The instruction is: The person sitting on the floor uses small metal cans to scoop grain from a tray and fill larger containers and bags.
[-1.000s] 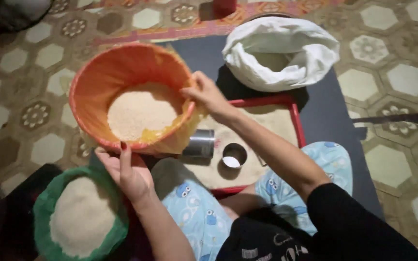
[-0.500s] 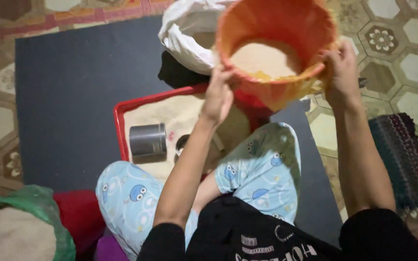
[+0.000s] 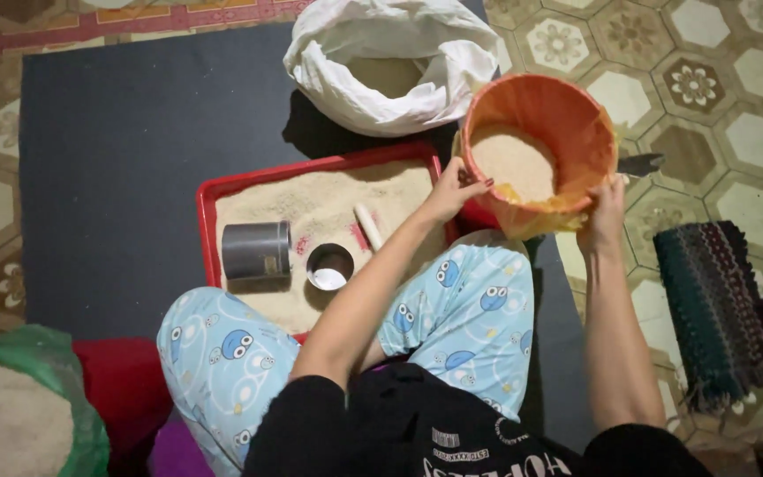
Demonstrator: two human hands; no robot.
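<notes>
Orange plastic is filling both grips: the left hand [image 3: 454, 192] is clasping the near rim of the orange tub [image 3: 567, 119], and the right hand [image 3: 607, 201] is gripping its lower edge. Holding pale grain, the tub is hovering at three o'clock of the red tray [image 3: 207, 212], where a grey tin [image 3: 256, 250] and a small metal cup [image 3: 329, 266] are sitting in grain. At twelve o'clock a white sack [image 3: 390, 75] is lying open.

A single head-worn camera looks steeply down from above the seated person's lap, close to the floor scene. The red tray [image 3: 207, 205] lies just left of centre, its far edge toward the frame's top.
</notes>
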